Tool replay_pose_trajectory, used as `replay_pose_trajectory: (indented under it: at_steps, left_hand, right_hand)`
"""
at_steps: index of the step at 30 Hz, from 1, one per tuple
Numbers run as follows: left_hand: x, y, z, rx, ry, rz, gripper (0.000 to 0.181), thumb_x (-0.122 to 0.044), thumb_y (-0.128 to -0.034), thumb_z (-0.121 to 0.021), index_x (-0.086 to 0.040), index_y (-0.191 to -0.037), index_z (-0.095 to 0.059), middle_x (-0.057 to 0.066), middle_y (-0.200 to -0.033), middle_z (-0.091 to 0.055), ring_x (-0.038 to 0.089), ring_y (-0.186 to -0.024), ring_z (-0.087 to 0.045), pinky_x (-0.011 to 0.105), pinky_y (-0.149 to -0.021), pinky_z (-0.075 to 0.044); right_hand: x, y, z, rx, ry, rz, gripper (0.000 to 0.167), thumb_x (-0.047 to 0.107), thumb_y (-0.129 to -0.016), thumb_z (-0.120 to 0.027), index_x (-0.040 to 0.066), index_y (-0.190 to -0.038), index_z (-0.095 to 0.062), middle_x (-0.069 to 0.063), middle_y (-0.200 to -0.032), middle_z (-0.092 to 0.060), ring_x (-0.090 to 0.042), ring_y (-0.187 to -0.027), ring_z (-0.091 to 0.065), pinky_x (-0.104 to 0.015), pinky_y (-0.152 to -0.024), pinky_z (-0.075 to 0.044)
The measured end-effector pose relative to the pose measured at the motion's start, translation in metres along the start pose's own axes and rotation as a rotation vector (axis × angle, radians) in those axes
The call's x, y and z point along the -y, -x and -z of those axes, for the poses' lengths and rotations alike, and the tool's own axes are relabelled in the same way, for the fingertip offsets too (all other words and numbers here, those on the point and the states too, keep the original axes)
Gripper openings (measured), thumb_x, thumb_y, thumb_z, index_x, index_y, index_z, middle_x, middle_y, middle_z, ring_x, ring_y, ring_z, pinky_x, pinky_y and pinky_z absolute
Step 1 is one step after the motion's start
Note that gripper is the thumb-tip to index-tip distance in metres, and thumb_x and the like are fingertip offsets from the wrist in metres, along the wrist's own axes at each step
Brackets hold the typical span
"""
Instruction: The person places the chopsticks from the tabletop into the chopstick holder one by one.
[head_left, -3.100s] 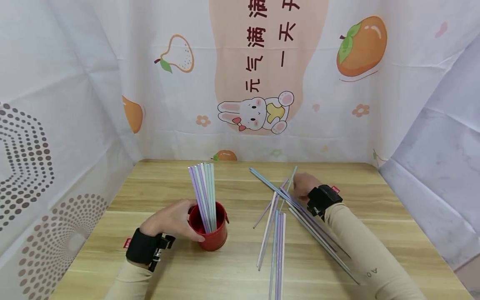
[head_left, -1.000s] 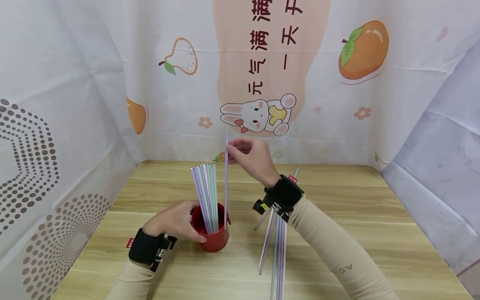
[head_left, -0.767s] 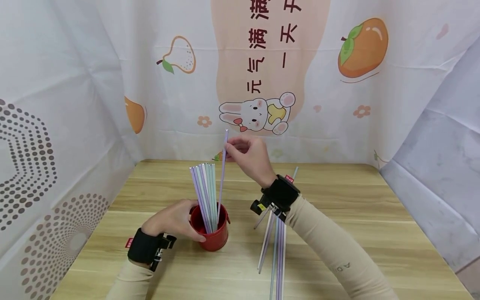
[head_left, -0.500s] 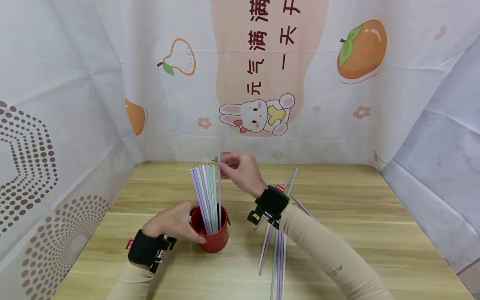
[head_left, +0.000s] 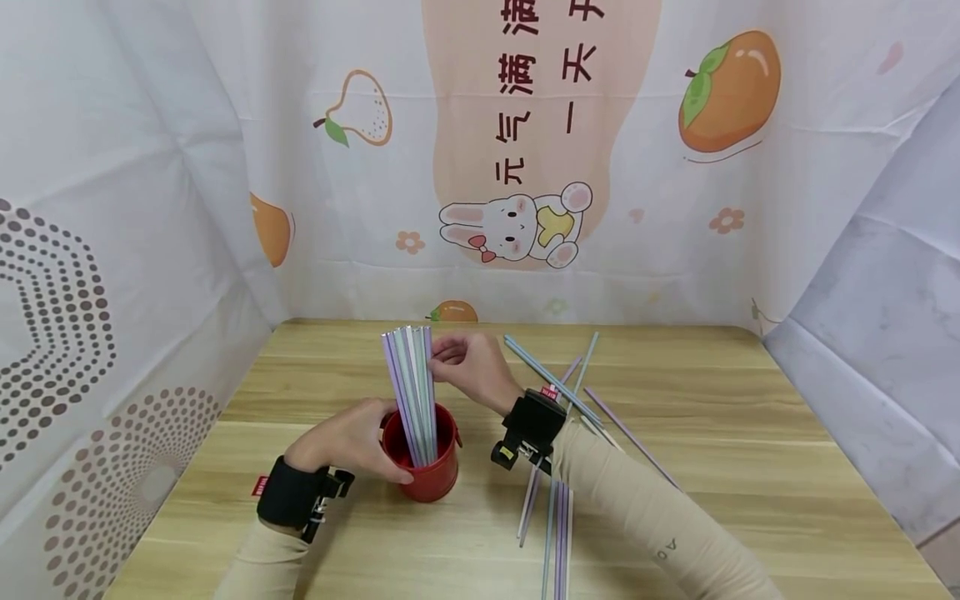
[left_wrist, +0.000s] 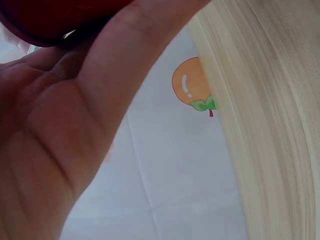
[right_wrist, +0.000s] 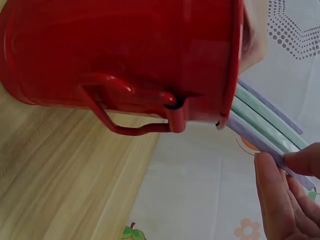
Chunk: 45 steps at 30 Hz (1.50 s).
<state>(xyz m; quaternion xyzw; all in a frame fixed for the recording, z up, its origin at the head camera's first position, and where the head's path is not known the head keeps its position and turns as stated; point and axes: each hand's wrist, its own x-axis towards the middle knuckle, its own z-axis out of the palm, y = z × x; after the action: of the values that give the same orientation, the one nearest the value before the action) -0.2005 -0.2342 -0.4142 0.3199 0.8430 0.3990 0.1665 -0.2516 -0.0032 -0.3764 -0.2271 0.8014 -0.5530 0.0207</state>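
My left hand [head_left: 352,437] grips the left side of a small red metal bucket [head_left: 429,483] standing upright on the table; the thumb lies over its near rim. A bundle of purple, white and mint straw-like sticks [head_left: 411,392] leans in it, their upper ends well above the rim. At the bundle's right edge my right hand [head_left: 476,367] pinches a purple straw-like stick [right_wrist: 262,142] between thumb and fingers, near its top. Its lower end is inside the bucket. In the left wrist view, only the palm and part of the red bucket [left_wrist: 55,17] show.
On the wooden table [head_left: 330,550], to the right, lie several loose sticks: crossed blue ones [head_left: 543,367], a purple one [head_left: 630,433], and a group near the front [head_left: 558,542]. My right forearm covers some. A printed cloth [head_left: 337,200] hangs behind.
My right hand has gone from the loose pile to the bucket with a purple straw-like stick, then lowered it in beside the others. The left hand has kept its grip on the bucket.
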Motion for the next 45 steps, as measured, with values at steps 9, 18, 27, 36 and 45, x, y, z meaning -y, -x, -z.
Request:
replay_pose_trajectory:
  at_steps: [9,18,27,36,45]
  left_hand:
    - [-0.001,-0.001,0.0,0.003,-0.009,-0.003,0.068,-0.038,-0.0742,-0.093,-0.016,-0.131,-0.062,-0.005,-0.12,-0.073,0.011,-0.106,-0.069,0.027,-0.094,-0.057]
    - [-0.001,0.0,0.0,-0.002,0.018,0.015,0.071,-0.037,-0.0736,-0.093,-0.015,-0.133,-0.061,-0.004,-0.123,-0.072,0.013,-0.11,-0.067,0.026,-0.095,-0.056]
    - [-0.001,-0.001,0.0,-0.004,0.017,0.007,0.069,-0.036,-0.0731,-0.093,-0.017,-0.132,-0.062,-0.005,-0.122,-0.072,0.012,-0.11,-0.067,0.026,-0.095,-0.056]
    - [-0.002,-0.001,0.001,-0.009,0.003,-0.003,0.07,-0.035,-0.072,-0.094,-0.016,-0.132,-0.063,-0.005,-0.122,-0.072,0.012,-0.11,-0.067,0.028,-0.097,-0.056]
    - [-0.002,0.0,0.0,-0.011,-0.002,-0.004,0.069,-0.036,-0.0718,-0.094,-0.017,-0.131,-0.064,-0.006,-0.121,-0.072,0.011,-0.11,-0.067,0.027,-0.096,-0.056]
  right_hand:
    - [0.001,-0.001,0.006,0.044,-0.015,-0.009,0.016,0.008,-0.091,-0.075,-0.002,-0.104,-0.073,-0.017,-0.098,-0.077,-0.015,-0.081,-0.074,-0.027,-0.075,-0.063]
    - [-0.003,0.0,0.041,0.12,0.057,-0.049,0.024,0.012,-0.094,-0.072,0.0,-0.114,-0.073,-0.016,-0.105,-0.077,-0.017,-0.088,-0.074,-0.032,-0.08,-0.063]
    - [-0.03,0.008,0.108,0.055,0.149,-0.224,0.024,0.007,-0.094,-0.069,-0.007,-0.114,-0.069,-0.023,-0.105,-0.075,-0.028,-0.087,-0.075,-0.035,-0.077,-0.064]
    - [-0.095,0.038,0.166,0.087,0.579,-0.345,0.011,0.003,-0.085,-0.069,-0.006,-0.09,-0.073,-0.013,-0.073,-0.072,-0.021,-0.057,-0.066,-0.027,-0.052,-0.053]
    - [-0.126,0.053,0.178,0.094,0.775,-0.302,0.018,0.011,-0.077,-0.076,0.005,-0.062,-0.069,0.003,-0.049,-0.056,-0.01,-0.043,-0.048,-0.024,-0.044,-0.036]
